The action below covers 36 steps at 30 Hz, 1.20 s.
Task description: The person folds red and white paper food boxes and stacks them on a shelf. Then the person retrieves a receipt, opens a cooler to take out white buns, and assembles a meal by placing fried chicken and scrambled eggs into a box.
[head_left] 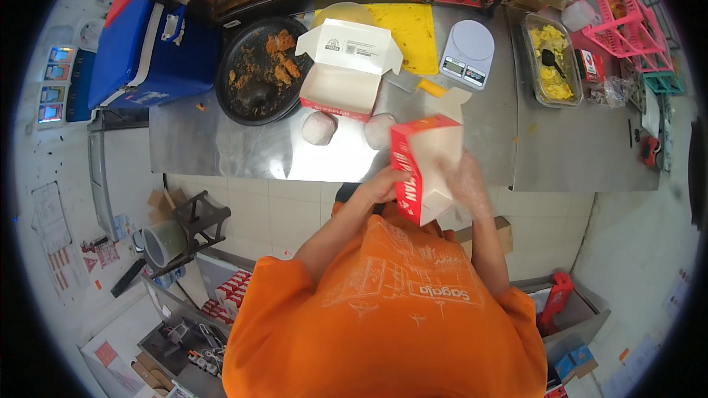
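Tilted in front of my body is a red and white cardboard food box (435, 162), with its pale inside facing up. My left hand (383, 184) is closed on its red left side, the thumb showing over the edge. At the box's right side is my right hand (466, 186), smeared by motion, so its grip is unclear. A second box (343, 88) lies on the counter with its lid folded back, and no food shows inside. Two round, pale wrapped bundles, the left one (319, 128) and the right one (380, 131), sit at its near side.
A black pan (251, 99) with fried pieces and crumbs stands left of the open box, beside a blue cooler (133, 51). Behind are a yellow cutting board (402, 33) and a yellow-handled knife (430, 88). Rightward stand a white scale (470, 48) and a tub of yellow food (553, 63).
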### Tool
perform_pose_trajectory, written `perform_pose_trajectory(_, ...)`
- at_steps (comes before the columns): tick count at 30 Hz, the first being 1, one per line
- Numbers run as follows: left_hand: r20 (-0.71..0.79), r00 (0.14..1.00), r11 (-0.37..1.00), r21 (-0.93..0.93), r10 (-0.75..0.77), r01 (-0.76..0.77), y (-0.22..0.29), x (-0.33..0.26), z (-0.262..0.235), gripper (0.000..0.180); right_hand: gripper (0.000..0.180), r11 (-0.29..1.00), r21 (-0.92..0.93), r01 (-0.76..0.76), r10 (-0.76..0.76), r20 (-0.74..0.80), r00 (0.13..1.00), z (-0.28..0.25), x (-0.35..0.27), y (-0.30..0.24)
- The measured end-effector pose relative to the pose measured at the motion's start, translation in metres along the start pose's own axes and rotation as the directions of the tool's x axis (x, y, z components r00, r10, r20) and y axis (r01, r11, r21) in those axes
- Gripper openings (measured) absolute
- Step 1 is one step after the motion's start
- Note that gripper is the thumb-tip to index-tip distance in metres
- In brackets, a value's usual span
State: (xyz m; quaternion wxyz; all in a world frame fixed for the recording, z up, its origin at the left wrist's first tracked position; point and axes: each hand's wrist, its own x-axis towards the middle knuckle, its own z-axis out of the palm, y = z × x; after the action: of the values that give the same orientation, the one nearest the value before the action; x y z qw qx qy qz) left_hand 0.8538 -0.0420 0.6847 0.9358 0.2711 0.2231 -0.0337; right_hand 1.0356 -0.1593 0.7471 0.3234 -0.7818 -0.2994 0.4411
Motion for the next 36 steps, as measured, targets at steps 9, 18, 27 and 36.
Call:
perform_pose_trajectory(9, -0.246, 0.541, -0.101, 0.84, 0.804, 0.532, 0.053, -0.054, -0.127, 0.064, 0.026, 0.961, -0.26, 0.092, -0.181, -0.346, 0.92, 0.084, 0.052, -0.056)
perform_pose_trajectory(18, -0.388, 0.711, 0.347, 0.913, 0.586, 0.213, 0.146, -0.077, -0.099, 0.059, 0.068, 0.974, -0.186, -0.131, 0.113, -0.106, 0.988, 0.151, 0.104, -0.068)
perform_pose_trajectory(27, -0.241, 0.955, -0.436, 0.851, 0.172, 0.293, 0.177, 0.042, -0.161, 0.074, 0.059, 0.586, -0.753, -0.3, 0.149, -0.264, 0.953, 0.0, 0.099, -0.04)
perform_pose_trajectory(36, 0.052, 0.909, -0.205, 0.978, 0.413, 0.037, 0.085, -0.007, -0.127, 0.061, 0.033, 0.613, -0.786, -0.082, 0.061, -0.056, 0.997, 0.038, 0.105, -0.02)
